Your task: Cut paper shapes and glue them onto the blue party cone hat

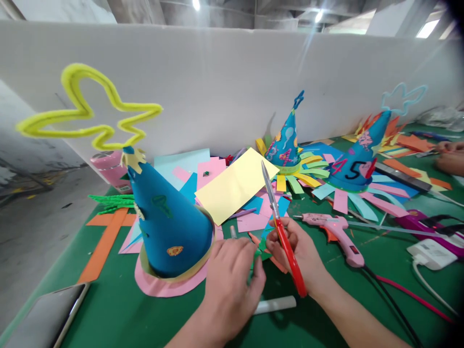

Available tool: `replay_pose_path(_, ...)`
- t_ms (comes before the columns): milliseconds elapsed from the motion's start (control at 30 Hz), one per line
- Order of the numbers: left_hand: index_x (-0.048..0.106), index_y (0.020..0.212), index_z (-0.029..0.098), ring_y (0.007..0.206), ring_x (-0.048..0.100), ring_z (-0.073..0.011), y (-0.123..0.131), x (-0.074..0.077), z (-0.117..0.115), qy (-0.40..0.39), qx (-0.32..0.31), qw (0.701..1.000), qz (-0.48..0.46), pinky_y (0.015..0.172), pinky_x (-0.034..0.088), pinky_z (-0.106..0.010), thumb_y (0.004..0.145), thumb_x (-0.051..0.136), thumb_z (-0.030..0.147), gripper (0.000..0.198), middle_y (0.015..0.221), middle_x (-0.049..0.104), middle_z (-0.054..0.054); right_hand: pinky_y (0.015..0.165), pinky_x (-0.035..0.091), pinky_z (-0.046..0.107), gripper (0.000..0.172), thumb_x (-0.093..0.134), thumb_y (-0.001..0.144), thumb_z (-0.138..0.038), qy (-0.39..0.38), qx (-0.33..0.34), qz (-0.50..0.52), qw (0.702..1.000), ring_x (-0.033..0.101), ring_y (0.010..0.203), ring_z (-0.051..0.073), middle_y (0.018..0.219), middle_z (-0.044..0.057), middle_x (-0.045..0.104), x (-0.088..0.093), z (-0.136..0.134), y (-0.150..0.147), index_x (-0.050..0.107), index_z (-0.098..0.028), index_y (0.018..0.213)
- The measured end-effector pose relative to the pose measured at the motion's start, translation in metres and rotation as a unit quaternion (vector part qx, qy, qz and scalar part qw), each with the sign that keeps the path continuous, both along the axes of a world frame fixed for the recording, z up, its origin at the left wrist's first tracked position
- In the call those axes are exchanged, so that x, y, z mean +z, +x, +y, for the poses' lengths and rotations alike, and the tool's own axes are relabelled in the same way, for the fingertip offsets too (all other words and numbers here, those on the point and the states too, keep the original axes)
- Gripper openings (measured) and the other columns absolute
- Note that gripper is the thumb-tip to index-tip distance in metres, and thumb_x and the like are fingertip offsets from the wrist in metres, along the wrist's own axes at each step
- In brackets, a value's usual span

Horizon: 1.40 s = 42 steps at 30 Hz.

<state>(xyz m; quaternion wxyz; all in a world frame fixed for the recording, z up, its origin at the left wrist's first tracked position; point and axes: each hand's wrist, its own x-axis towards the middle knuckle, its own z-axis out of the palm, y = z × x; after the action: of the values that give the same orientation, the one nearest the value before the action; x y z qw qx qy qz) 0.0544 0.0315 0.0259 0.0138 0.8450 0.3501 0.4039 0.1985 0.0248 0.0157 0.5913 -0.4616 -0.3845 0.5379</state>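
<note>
My right hand (295,249) grips scissors (284,234) with red handles; their blades look closed together and point up and away from me. My left hand (232,285) has its fingers bent, with thumb and forefinger around a bright green paper piece (259,250), partly hidden by the fingers. Just left of that hand stands a blue cone hat (170,227) with a pink brim (165,288) and a yellow pipe-cleaner star (81,116) on its tip. A white glue stick (276,304) lies under my wrists. Beyond the hands rests a pale yellow sheet (235,186).
A pink glue gun (337,229) with a cord lies to the right. Two more blue cone hats (284,145) with paper-strip brims stand farther back. A phone (47,316) is at the front left. Another person's hand (451,157) shows at the right edge.
</note>
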Motion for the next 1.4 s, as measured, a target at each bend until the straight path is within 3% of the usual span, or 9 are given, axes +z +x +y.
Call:
replay_pose_path(100, 0.050, 0.070, 0.016, 0.061, 0.050, -0.0152, 0.005, 0.009, 0.000, -0.259, 0.015, 0.960, -0.105, 0.055, 0.039, -0.027, 0.075, 0.046, 0.014, 0.007, 0.066, 0.055, -0.004, 0.051, 0.044, 0.020, 0.043, 0.077, 0.053, -0.020, 0.007, 0.007, -0.001, 1.000, 0.051, 0.053, 0.009, 0.061, -0.007, 0.050, 0.003, -0.001, 0.002, 0.046, -0.022, 0.082)
replay_pose_path(200, 0.051, 0.071, 0.016, 0.058, 0.049, -0.0130, 0.010, 0.012, 0.000, -0.486, -0.035, 0.851, -0.196, 0.052, 0.039, -0.024, 0.075, 0.048, 0.021, 0.008, 0.062, 0.053, -0.001, 0.053, 0.045, 0.020, 0.040, 0.074, 0.058, -0.018, 0.016, 0.033, -0.027, 0.999, 0.052, 0.054, 0.009, 0.064, -0.007, 0.051, 0.002, -0.003, 0.002, 0.046, -0.022, 0.086)
replay_pose_path(300, 0.050, 0.066, 0.016, 0.054, 0.047, -0.0102, 0.014, 0.011, -0.001, -0.571, -0.053, 0.770, -0.278, 0.052, 0.038, -0.022, 0.071, 0.053, 0.023, 0.009, 0.058, 0.052, 0.002, 0.055, 0.045, 0.020, 0.038, 0.072, 0.061, -0.015, 0.037, 0.036, -0.055, 0.997, 0.053, 0.059, 0.009, 0.067, -0.006, 0.052, 0.001, -0.005, 0.002, 0.047, -0.021, 0.088)
replay_pose_path(400, 0.049, 0.062, 0.015, 0.051, 0.046, -0.0085, 0.015, 0.011, -0.004, -0.597, -0.044, 0.735, -0.319, 0.051, 0.037, -0.020, 0.069, 0.055, 0.021, 0.010, 0.054, 0.052, 0.003, 0.048, 0.041, 0.018, 0.039, 0.072, 0.060, -0.015, 0.038, 0.039, -0.054, 0.997, 0.050, 0.054, 0.008, 0.066, -0.006, 0.052, 0.002, -0.007, 0.003, 0.046, -0.021, 0.089)
replay_pose_path(633, 0.052, 0.059, 0.015, 0.048, 0.045, -0.0078, 0.016, 0.020, -0.005, -0.588, -0.029, 0.735, -0.335, 0.049, 0.036, -0.019, 0.066, 0.057, 0.018, 0.009, 0.049, 0.051, 0.004, 0.049, 0.040, 0.017, 0.039, 0.073, 0.061, -0.017, 0.033, 0.063, -0.021, 0.997, 0.046, 0.052, 0.006, 0.068, -0.007, 0.050, 0.007, -0.008, 0.003, 0.045, -0.022, 0.088)
replay_pose_path(867, 0.055, 0.062, 0.013, 0.050, 0.045, -0.0061, 0.006, 0.033, 0.006, -0.581, -0.054, 0.696, -0.419, 0.048, 0.035, -0.017, 0.071, 0.062, 0.023, 0.015, 0.056, 0.057, 0.001, 0.062, 0.046, 0.019, 0.027, 0.064, 0.073, -0.030, 0.026, 0.035, -0.120, 0.992, 0.052, 0.066, 0.011, 0.071, -0.004, 0.048, 0.014, -0.025, 0.017, 0.048, -0.022, 0.092)
replay_pose_path(933, 0.055, 0.064, 0.013, 0.050, 0.046, -0.0062, 0.004, 0.038, 0.008, -0.575, -0.051, 0.690, -0.436, 0.049, 0.035, -0.017, 0.072, 0.062, 0.023, 0.014, 0.057, 0.057, 0.000, 0.069, 0.048, 0.022, 0.025, 0.058, 0.077, -0.034, 0.003, 0.060, -0.163, 0.985, 0.056, 0.073, 0.014, 0.079, -0.001, 0.053, 0.016, -0.036, 0.024, 0.046, -0.022, 0.096)
replay_pose_path(1167, 0.056, 0.066, 0.013, 0.051, 0.045, -0.0066, 0.000, 0.042, 0.010, -0.569, -0.035, 0.681, -0.461, 0.052, 0.036, -0.018, 0.072, 0.060, 0.022, 0.011, 0.058, 0.058, 0.000, 0.064, 0.051, 0.022, 0.037, 0.051, 0.078, -0.042, -0.094, 0.114, -0.298, 0.943, 0.060, 0.073, 0.018, 0.074, 0.002, 0.057, 0.017, -0.070, 0.044, 0.041, -0.022, 0.108)
replay_pose_path(1400, 0.057, 0.064, 0.013, 0.052, 0.045, -0.0077, -0.004, 0.041, 0.008, -0.570, -0.032, 0.682, -0.457, 0.053, 0.037, -0.020, 0.072, 0.061, 0.021, 0.012, 0.059, 0.058, -0.001, 0.073, 0.051, 0.022, 0.051, 0.049, 0.080, -0.042, -0.149, 0.204, -0.272, 0.929, 0.061, 0.080, 0.019, 0.088, 0.007, 0.060, 0.020, -0.078, 0.049, 0.031, -0.021, 0.123)
